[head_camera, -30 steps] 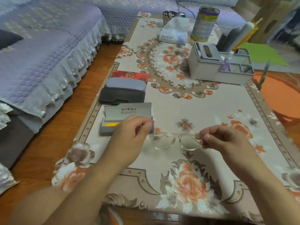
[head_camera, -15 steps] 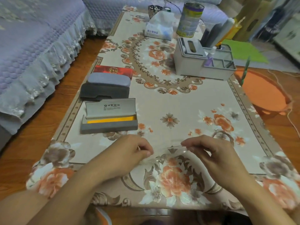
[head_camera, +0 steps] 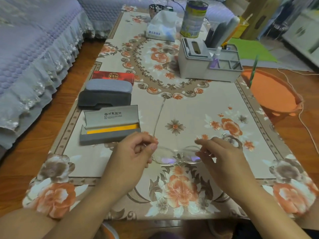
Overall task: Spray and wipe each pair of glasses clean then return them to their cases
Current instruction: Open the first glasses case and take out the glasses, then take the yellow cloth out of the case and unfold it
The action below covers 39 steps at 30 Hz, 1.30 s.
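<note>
Clear-framed glasses (head_camera: 177, 155) held low over near tabletop (head_camera: 189, 104), lenses toward camera; left hand (head_camera: 133, 156) pinching left hinge, right hand (head_camera: 222, 157) pinching right hinge; one temple unfolded, pointing away.

Risks, as judged: fingertips so near lenses, likely smudging; thin temple flexing or snagging if twisted; open grey case (head_camera: 110, 125) just beyond left hand, easily knocked.

Floral cloth over tabletop; two closed cases (head_camera: 105, 94) and red box (head_camera: 113, 77) behind; grey organiser (head_camera: 207, 63), tissue pack (head_camera: 162, 26), tin (head_camera: 193, 18) at far end; lilac sofa (head_camera: 34, 49) left; wood floor; orange basin (head_camera: 271, 91) right.
</note>
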### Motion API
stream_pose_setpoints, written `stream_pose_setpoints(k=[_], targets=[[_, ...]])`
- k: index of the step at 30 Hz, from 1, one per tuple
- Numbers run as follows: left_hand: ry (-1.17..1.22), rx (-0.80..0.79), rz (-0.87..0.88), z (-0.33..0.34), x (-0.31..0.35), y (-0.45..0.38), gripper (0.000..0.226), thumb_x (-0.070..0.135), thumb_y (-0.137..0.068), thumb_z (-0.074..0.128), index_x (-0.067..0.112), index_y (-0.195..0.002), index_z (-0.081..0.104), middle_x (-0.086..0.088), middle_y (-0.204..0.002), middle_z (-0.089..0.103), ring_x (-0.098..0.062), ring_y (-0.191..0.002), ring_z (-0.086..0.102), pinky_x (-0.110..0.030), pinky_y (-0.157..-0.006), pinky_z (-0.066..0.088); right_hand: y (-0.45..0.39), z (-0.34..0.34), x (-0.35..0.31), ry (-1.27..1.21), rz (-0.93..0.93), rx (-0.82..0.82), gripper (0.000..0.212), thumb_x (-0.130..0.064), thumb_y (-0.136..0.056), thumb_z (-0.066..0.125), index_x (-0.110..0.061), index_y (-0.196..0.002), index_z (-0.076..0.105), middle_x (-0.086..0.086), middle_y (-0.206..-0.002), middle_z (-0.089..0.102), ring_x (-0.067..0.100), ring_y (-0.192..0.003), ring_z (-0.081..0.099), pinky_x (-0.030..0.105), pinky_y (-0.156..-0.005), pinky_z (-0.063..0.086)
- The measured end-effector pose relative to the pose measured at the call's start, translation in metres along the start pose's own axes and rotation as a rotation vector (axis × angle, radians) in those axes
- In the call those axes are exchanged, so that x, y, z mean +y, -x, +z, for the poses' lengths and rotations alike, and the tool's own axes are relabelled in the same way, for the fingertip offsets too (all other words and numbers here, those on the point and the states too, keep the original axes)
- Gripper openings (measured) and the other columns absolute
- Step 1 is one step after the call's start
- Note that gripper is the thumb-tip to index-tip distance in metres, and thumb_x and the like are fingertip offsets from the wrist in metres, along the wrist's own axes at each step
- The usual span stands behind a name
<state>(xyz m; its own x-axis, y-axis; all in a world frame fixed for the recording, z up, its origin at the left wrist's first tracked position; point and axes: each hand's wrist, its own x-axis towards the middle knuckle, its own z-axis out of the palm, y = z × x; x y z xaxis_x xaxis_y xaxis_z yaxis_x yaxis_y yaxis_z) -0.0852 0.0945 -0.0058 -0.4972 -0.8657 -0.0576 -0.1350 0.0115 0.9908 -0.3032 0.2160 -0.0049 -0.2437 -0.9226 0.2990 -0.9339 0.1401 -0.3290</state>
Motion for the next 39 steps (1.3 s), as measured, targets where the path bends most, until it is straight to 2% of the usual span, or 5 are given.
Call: stream_pose_setpoints(k=[9, 16, 23, 32, 39], targets=[[0.148, 0.108, -0.157, 0.026, -0.003, 0.007, 0.007, 0.011, -0.098, 0.061, 0.01, -0.093, 0.066, -0.012, -0.062, 0.067, -0.022, -0.056, 0.065, -0.027, -0.061, 0.053, -0.026, 0.006, 0.005, -0.355, 0.558, 0.157, 0.017, -0.019, -0.097, 0.06, -0.027, -0.086, 0.071, -0.016, -0.076, 0.068, -0.006, -0.077, 0.06, 0.02, -0.066, 0.04], [0.287, -0.036, -0.322, 0.03, 0.001, -0.012, 0.018, 0.013, -0.1, 0.06, 0.011, -0.116, 0.067, -0.009, -0.091, 0.069, -0.024, -0.066, 0.07, -0.037, -0.068, 0.061, -0.083, 0.004, 0.037, -0.23, 0.478, -0.025, 0.015, -0.024, -0.097, 0.063, -0.019, -0.094, 0.077, -0.01, -0.076, 0.066, 0.017, -0.079, 0.063, 0.032, -0.069, 0.045], [-0.588, 0.334, 0.193, -0.039, -0.011, -0.047, 0.022, 0.01, -0.098, 0.057, 0.02, -0.11, 0.072, 0.013, -0.095, 0.061, -0.004, -0.084, 0.056, -0.033, -0.078, 0.052, -0.165, 0.024, 0.065, -0.086, 0.45, -0.295, 0.012, -0.014, -0.094, 0.068, -0.016, -0.098, 0.079, 0.0, -0.091, 0.075, 0.019, -0.089, 0.064, 0.023, -0.069, 0.043], [-0.933, 0.285, -0.075, -0.101, -0.015, -0.05, 0.023, 0.033, -0.098, 0.057, 0.035, -0.12, 0.064, 0.009, -0.125, 0.056, -0.015, -0.12, 0.039, -0.038, -0.098, 0.038, -0.17, 0.02, 0.061, 0.166, 0.453, -0.325, 0.028, -0.031, -0.096, 0.061, -0.016, -0.117, 0.073, 0.008, -0.117, 0.072, 0.03, -0.106, 0.063, 0.034, -0.086, 0.049], [-0.916, 0.225, -0.126, -0.105, -0.019, -0.047, 0.019, 0.032, -0.1, 0.052, 0.037, -0.115, 0.063, 0.014, -0.122, 0.052, -0.011, -0.119, 0.039, -0.036, -0.102, 0.04, -0.162, 0.039, -0.076, -0.053, -0.136, -0.395, 0.017, -0.017, -0.094, 0.063, -0.022, -0.101, 0.078, -0.007, -0.089, 0.06, 0.016, -0.082, 0.056, 0.028, -0.071, 0.042]])
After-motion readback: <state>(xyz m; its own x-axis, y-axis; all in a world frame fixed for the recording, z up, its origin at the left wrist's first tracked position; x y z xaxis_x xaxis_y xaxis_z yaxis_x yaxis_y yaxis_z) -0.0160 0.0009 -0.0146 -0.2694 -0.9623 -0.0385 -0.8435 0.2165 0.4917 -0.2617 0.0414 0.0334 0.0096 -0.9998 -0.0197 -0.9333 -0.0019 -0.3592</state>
